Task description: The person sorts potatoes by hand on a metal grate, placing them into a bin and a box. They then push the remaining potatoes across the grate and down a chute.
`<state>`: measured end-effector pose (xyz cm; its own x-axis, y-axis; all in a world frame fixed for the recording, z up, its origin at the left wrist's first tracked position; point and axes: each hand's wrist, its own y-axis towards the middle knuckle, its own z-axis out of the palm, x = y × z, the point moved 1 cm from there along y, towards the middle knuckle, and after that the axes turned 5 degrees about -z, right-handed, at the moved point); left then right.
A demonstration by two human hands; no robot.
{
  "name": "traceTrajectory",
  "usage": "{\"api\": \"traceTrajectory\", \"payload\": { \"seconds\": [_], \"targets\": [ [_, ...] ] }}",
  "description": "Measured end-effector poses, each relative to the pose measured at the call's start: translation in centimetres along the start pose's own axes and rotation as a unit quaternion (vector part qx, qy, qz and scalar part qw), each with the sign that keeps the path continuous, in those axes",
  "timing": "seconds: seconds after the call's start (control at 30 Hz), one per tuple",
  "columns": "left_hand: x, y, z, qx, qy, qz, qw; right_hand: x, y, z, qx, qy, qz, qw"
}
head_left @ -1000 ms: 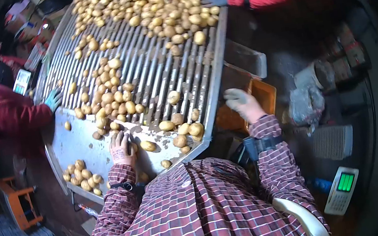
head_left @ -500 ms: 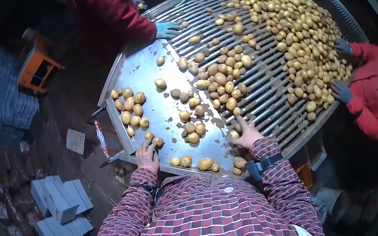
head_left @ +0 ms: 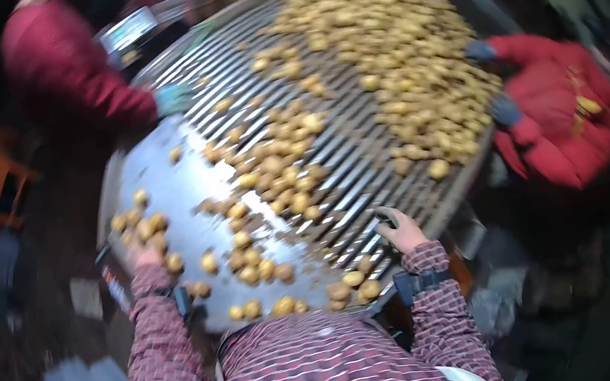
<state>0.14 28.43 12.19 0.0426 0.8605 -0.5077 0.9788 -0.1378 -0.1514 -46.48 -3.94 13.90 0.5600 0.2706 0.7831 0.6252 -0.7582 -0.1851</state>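
The frame is blurred. My left hand (head_left: 144,254) is at the left edge of the metal table (head_left: 159,161), against a cluster of potatoes (head_left: 143,229); its fingers are smeared and partly hidden. Over the right part of the rollers (head_left: 341,220), my right hand (head_left: 403,231) is curled around a small dark object that I cannot make out. Loose potatoes (head_left: 351,279) lie below and left of that hand. More potatoes (head_left: 282,166) are spread across the middle, over the plate and rollers.
A large potato pile (head_left: 411,56) covers the far right of the rollers. A co-worker in red (head_left: 560,105) has gloved hands at it. Another co-worker's sleeve (head_left: 77,67) and glove (head_left: 173,98) reach in at upper left. An orange stand (head_left: 4,184) is beyond the table.
The view has turned, shifting the table leftward. My left hand has moved up beside the left cluster. My right hand has left the plate's edge for the rollers and now holds something dark.
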Motion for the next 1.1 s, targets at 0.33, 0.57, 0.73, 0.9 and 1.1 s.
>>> {"api": "traceTrajectory", "payload": {
  "seconds": [0.33, 0.57, 0.73, 0.9, 1.1],
  "targets": [
    [-2.8, -1.3, 8.4, -0.115, 0.117, 0.156, 0.974, -5.1, 6.7, -14.0, -0.319, -0.164, 0.02, 0.933],
    [-9.0, -4.3, 10.7, -0.082, 0.182, 0.22, 0.955, -1.9, 22.1, -19.0, -0.28, -0.203, 0.056, 0.937],
    [-9.3, -4.3, 10.7, -0.087, 0.187, 0.222, 0.953, -4.9, 31.6, -19.9, -0.339, -0.086, 0.089, 0.932],
    [-10.6, -4.7, 10.4, -0.064, 0.197, 0.218, 0.954, -5.4, 34.0, -21.4, -0.319, -0.055, 0.113, 0.939],
    [-9.8, -4.5, 10.9, -0.078, 0.185, 0.229, 0.952, -2.5, 32.4, -14.6, -0.159, -0.141, -0.104, 0.972]
  ]
}}
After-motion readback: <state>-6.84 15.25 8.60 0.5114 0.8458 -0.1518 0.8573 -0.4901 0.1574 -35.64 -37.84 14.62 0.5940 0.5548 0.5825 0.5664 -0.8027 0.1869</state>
